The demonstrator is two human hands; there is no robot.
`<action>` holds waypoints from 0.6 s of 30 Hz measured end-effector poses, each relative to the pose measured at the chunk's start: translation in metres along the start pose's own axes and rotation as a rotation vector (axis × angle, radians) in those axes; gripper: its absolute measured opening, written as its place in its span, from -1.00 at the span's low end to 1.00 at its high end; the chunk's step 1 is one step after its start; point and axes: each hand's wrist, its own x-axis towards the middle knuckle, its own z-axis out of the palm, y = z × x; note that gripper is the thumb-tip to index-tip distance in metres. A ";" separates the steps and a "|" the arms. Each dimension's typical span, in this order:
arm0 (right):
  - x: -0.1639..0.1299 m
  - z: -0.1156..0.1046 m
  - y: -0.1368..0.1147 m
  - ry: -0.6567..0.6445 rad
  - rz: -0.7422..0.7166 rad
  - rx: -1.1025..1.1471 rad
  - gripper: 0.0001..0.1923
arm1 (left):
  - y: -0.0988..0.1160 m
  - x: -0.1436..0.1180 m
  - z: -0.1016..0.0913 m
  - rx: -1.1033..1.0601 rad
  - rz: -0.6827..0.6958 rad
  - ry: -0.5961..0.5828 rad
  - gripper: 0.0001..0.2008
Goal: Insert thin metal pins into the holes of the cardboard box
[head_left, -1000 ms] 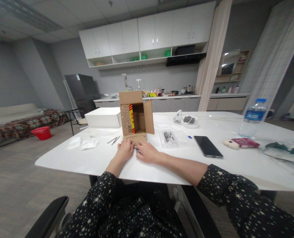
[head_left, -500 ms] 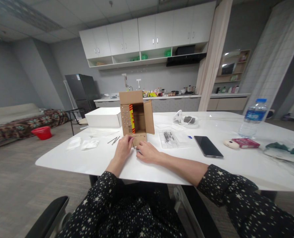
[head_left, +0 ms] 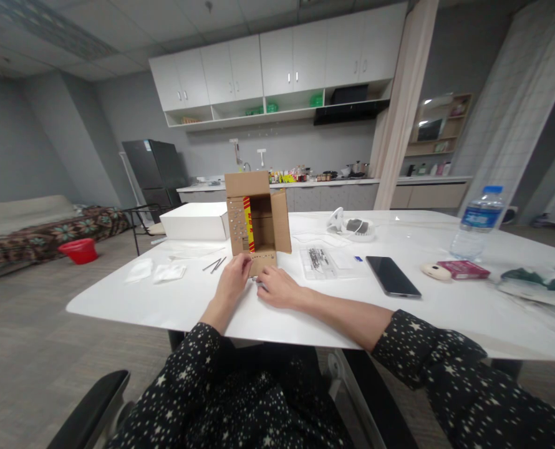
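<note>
— How is the light?
— Even and rather dim, with soft glare on the glossy white table (head_left: 446, 299).
— And sharpness?
— Centre fairly sharp; edges bend and smear, wide-angle stretched.

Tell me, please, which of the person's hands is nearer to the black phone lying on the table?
The right hand: it rests left of the black phone, apart from it. The left hand lies farther left, at the cardboard box.

left hand (head_left: 233, 280): fingers on the near flap of the cardboard box (head_left: 257, 217), right at its edge
right hand (head_left: 277, 287): flat on the table (head_left: 305, 312) just beside, small metal bit under the fingertips
phone (head_left: 392, 275): well right of both hands
</note>
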 end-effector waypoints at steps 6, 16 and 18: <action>0.000 0.001 0.000 -0.002 0.001 -0.004 -0.72 | 0.003 -0.001 -0.002 0.036 -0.002 -0.043 -0.86; 0.001 0.004 0.002 0.011 -0.014 -0.009 -0.73 | 0.002 -0.001 0.000 0.047 -0.053 -0.098 -0.84; 0.001 0.005 0.003 0.013 -0.010 -0.007 -0.74 | 0.002 -0.001 0.001 0.028 -0.068 -0.103 -0.83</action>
